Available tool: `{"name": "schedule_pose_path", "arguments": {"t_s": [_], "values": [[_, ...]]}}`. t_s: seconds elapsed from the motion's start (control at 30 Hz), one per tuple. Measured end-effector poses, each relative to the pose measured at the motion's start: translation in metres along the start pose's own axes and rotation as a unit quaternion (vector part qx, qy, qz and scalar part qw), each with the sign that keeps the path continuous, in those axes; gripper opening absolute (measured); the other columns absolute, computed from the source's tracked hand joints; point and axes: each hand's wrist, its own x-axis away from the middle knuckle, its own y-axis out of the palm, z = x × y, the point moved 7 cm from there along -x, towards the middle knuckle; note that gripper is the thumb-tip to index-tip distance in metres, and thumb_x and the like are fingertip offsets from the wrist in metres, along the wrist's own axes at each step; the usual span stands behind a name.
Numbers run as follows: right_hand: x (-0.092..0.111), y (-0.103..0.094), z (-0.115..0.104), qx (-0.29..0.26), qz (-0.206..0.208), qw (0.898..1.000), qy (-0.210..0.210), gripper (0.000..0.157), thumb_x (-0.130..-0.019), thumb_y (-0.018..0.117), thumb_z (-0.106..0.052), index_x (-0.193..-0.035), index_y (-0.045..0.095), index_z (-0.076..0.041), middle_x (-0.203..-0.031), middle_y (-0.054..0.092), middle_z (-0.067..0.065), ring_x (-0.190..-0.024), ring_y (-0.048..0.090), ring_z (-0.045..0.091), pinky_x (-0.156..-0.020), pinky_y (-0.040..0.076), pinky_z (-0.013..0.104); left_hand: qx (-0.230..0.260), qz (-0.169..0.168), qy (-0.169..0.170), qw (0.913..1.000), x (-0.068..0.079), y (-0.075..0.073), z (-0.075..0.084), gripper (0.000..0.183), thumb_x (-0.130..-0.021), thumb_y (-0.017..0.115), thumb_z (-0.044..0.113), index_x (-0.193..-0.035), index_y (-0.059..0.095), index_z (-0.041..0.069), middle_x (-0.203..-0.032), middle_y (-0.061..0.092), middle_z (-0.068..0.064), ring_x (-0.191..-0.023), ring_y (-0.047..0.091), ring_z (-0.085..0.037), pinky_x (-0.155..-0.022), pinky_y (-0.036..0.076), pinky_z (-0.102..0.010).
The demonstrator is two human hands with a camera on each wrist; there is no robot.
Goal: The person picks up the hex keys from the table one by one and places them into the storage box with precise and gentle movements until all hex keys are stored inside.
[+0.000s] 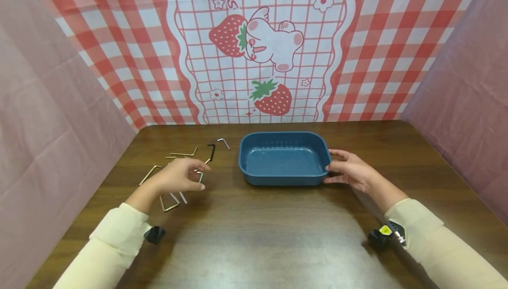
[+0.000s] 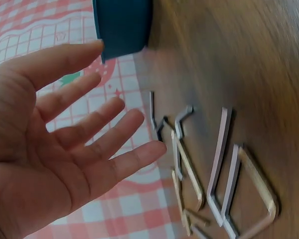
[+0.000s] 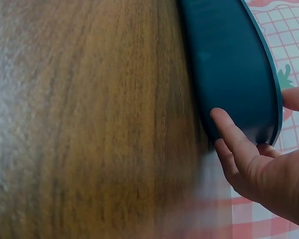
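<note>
A blue rectangular plastic bin (image 1: 283, 179) sits on the wooden table, its inside bare. At its right end my right hand (image 1: 353, 172) holds the rim and outer wall, fingers spread about the corner. In the right wrist view, fingertips (image 3: 222, 117) lie against the bin's outer wall (image 3: 234, 64). On the left, my left hand (image 1: 178, 176) hovers over several scattered hex keys (image 1: 170, 209), partly covering them. Its fingers are spread and relaxed, with nothing held, as the left wrist view shows. The hex keys (image 2: 259, 184) are L-shaped, in gold, silver and black.
A small silver hex key (image 1: 224, 142) and a black one (image 1: 213, 152) lie between the pile and the bin. Behind the table (image 1: 270, 236) hangs a strawberry-print checked cloth (image 1: 158, 60). Pink cloths (image 1: 51, 104) hang on both sides.
</note>
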Motion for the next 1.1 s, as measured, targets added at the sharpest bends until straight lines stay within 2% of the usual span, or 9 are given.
{"name": "schedule_pose_path", "arguments": {"t_s": [0.1, 0.27, 0.5, 0.77, 0.97, 1.1], "values": [[0.001, 0.000, 0.000, -0.001, -0.001, 1.000, 0.001, 0.080, -0.091, 0.052, 0.002, -0.153, 0.002, 0.003, -0.149, 0.019, 0.036, -0.104, 0.060, 0.022, -0.091, 0.048, 0.053, -0.047, -0.002, 0.029, 0.9985, 0.003, -0.003, -0.001, 0.041, -0.074, 0.079, 0.011, -0.111, 0.067, -0.001, -0.105, 0.068, -0.016, -0.093, 0.066, -0.033, -0.082, 0.052, -0.045], [0.002, -0.001, 0.003, -0.006, 0.002, 1.000, 0.003, 0.080, -0.091, 0.053, 0.002, -0.153, 0.002, 0.002, -0.148, 0.019, 0.035, -0.106, 0.059, 0.024, -0.091, 0.048, 0.053, -0.099, 0.013, 0.052, 0.9937, 0.008, -0.008, -0.004, 0.035, -0.072, 0.079, 0.007, -0.105, 0.070, 0.001, -0.101, 0.070, -0.012, -0.085, 0.065, -0.029, -0.075, 0.052, -0.042], [0.002, -0.001, 0.004, -0.004, 0.006, 1.000, 0.000, 0.080, -0.091, 0.053, 0.001, -0.153, 0.003, 0.003, -0.147, 0.021, 0.034, -0.106, 0.059, 0.024, -0.090, 0.049, 0.052, -0.170, 0.028, 0.050, 0.9837, 0.017, -0.011, -0.013, 0.023, -0.068, 0.078, 0.000, -0.089, 0.075, 0.007, -0.089, 0.068, -0.007, -0.082, 0.063, -0.025, -0.070, 0.052, -0.041], [0.001, 0.000, 0.001, -0.001, 0.005, 1.000, -0.002, 0.079, -0.091, 0.054, 0.001, -0.152, 0.004, 0.003, -0.147, 0.021, 0.036, -0.106, 0.059, 0.025, -0.090, 0.048, 0.053, -0.236, -0.005, 0.097, 0.9668, 0.021, -0.001, -0.021, 0.023, -0.062, 0.075, -0.007, -0.079, 0.073, 0.009, -0.081, 0.065, -0.001, -0.080, 0.065, -0.023, -0.075, 0.054, -0.041], [0.002, -0.001, 0.002, -0.003, 0.007, 1.000, -0.005, 0.079, -0.091, 0.054, 0.001, -0.152, 0.004, 0.004, -0.145, 0.023, 0.036, -0.104, 0.060, 0.024, -0.090, 0.049, 0.052, -0.254, -0.028, 0.093, 0.9625, 0.016, 0.006, -0.030, 0.025, -0.058, 0.069, -0.010, -0.073, 0.071, 0.010, -0.074, 0.065, 0.002, -0.073, 0.064, -0.020, -0.068, 0.054, -0.036], [0.000, 0.000, 0.003, -0.001, 0.005, 1.000, -0.007, 0.079, -0.090, 0.055, 0.001, -0.151, 0.004, 0.005, -0.146, 0.022, 0.036, -0.104, 0.060, 0.023, -0.090, 0.049, 0.053, -0.255, -0.045, 0.076, 0.9630, 0.015, 0.010, -0.035, 0.028, -0.057, 0.061, -0.013, -0.066, 0.067, 0.014, -0.067, 0.060, 0.007, -0.063, 0.058, -0.015, -0.060, 0.051, -0.033]]}}
